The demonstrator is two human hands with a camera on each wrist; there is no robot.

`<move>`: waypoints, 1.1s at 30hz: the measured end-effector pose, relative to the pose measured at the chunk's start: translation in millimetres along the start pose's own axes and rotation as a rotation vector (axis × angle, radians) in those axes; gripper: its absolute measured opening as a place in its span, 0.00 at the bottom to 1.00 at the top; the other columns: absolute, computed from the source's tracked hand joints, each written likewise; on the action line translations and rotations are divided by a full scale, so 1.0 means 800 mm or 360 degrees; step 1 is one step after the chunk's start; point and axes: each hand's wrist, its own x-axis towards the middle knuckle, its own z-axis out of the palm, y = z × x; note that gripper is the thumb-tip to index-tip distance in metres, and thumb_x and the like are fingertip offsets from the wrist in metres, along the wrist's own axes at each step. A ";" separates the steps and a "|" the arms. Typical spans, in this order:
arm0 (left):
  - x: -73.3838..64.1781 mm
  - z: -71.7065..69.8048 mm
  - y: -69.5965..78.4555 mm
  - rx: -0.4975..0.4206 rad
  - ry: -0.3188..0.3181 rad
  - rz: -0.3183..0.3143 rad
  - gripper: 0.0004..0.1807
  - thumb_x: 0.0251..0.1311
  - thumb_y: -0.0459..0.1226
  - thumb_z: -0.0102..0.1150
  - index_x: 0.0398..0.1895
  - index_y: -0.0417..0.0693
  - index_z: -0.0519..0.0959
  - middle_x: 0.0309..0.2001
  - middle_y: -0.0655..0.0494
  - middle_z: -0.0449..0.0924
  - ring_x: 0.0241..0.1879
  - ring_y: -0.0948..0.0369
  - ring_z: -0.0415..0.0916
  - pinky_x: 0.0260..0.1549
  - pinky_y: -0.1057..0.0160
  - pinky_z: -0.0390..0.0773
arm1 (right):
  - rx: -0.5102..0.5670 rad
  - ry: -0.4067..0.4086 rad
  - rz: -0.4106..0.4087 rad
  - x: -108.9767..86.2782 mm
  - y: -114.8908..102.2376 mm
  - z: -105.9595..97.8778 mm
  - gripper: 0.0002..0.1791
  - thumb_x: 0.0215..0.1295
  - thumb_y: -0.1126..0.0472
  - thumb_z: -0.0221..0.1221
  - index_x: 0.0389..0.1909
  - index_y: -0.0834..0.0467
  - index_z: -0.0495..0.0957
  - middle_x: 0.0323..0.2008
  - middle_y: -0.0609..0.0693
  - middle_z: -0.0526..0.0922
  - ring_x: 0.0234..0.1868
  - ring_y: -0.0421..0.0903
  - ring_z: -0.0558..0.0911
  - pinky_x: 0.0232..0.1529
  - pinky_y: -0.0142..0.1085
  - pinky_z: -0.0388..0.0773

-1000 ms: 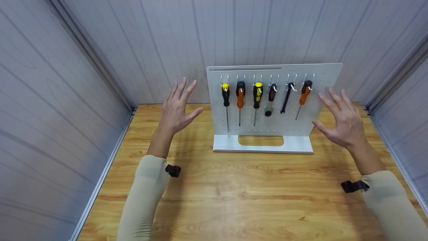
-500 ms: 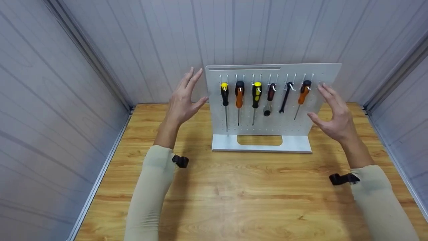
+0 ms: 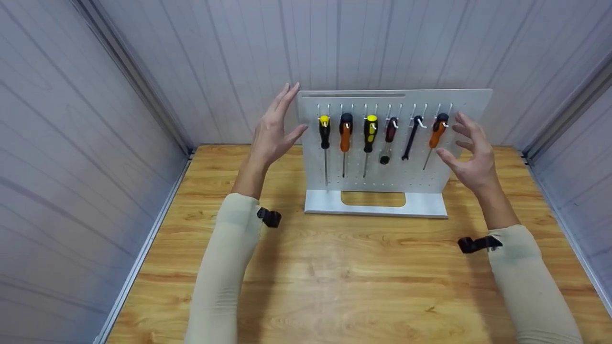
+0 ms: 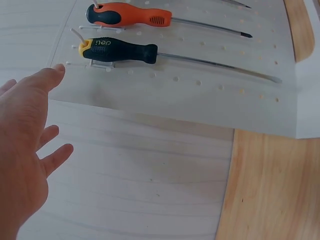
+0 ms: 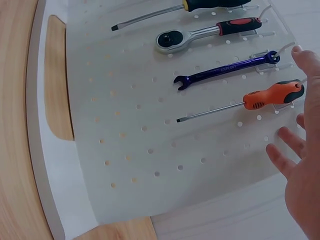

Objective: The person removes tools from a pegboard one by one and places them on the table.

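Observation:
A white pegboard stand (image 3: 392,179) holds a row of hanging tools. My left hand (image 3: 273,129) is at the board's left edge, fingers extended and thumb spread, holding nothing. Nearest to it hangs a black screwdriver with a yellow cap (image 4: 122,52), beside an orange-handled screwdriver (image 4: 132,15). At the board's right side my right hand (image 3: 474,160) has its fingers loosely bent and its thumb apart, with nothing held. The rightmost orange screwdriver (image 5: 272,96) hangs close to its fingertips. Left of that hang a blue combination wrench (image 5: 225,70) and a ratchet wrench (image 5: 172,41).
Another black-and-yellow screwdriver (image 3: 370,134) hangs mid-row. The stand's white foot (image 3: 322,203) rests on a wooden table (image 3: 354,272). Pale panel walls (image 3: 239,48) enclose the back and both sides, with the board near the back one.
Both hands have moved inward, the left one rightward and up to the board's edge, the right one leftward toward the rightmost screwdriver. The right fingers have bent more. The tools still hang in place.

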 end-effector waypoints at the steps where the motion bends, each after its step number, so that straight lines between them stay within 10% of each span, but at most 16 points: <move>1: 0.002 0.001 0.000 -0.0026 0.0006 0.0010 0.45 0.75 0.38 0.73 0.91 0.52 0.61 0.91 0.43 0.58 0.89 0.45 0.62 0.85 0.41 0.69 | 0.0028 0.0012 0.0012 0.002 -0.001 0.001 0.46 0.69 0.72 0.72 0.86 0.56 0.66 0.81 0.62 0.73 0.75 0.32 0.76 0.69 0.23 0.75; 8: 0.012 0.006 -0.001 -0.0233 0.0070 0.0057 0.39 0.75 0.32 0.72 0.85 0.45 0.69 0.87 0.41 0.68 0.82 0.43 0.72 0.77 0.41 0.79 | 0.0193 0.0060 0.0082 0.008 -0.004 0.010 0.46 0.70 0.73 0.71 0.87 0.56 0.66 0.75 0.58 0.76 0.67 0.36 0.81 0.65 0.23 0.80; 19: 0.022 0.023 0.000 -0.0578 0.0142 -0.0167 0.38 0.70 0.32 0.76 0.82 0.50 0.74 0.75 0.43 0.81 0.69 0.47 0.85 0.72 0.46 0.85 | 0.0371 0.0090 0.0144 0.006 0.006 0.018 0.44 0.73 0.74 0.68 0.87 0.59 0.64 0.61 0.35 0.79 0.57 0.35 0.85 0.59 0.21 0.84; 33: 0.032 0.034 -0.013 -0.0689 0.0166 -0.0192 0.34 0.71 0.23 0.70 0.78 0.48 0.76 0.61 0.41 0.83 0.55 0.49 0.89 0.62 0.46 0.90 | 0.0395 0.0016 0.0266 0.012 0.012 0.025 0.46 0.75 0.75 0.66 0.89 0.56 0.61 0.57 0.35 0.78 0.54 0.32 0.84 0.56 0.19 0.84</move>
